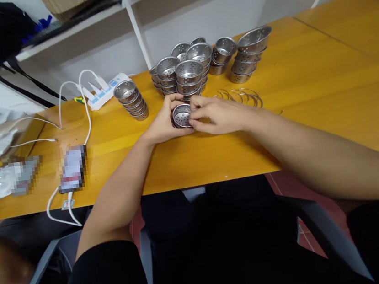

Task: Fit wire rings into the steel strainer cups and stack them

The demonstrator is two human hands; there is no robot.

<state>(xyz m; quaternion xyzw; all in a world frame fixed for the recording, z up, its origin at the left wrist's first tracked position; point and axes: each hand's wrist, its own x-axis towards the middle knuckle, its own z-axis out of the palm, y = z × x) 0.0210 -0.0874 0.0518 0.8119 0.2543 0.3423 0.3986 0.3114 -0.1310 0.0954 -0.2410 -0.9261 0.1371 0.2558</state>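
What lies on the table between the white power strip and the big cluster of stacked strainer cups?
In the head view, a separate leaning stack of strainer cups sits between the power strip and the cluster.

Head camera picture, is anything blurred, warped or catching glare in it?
In the head view, the table edge bows from wide-angle distortion; two items at left, including a phone, are pixelated; the perforated metal cup held by both the left hand and right hand shows soft highlights, no harsh glare.
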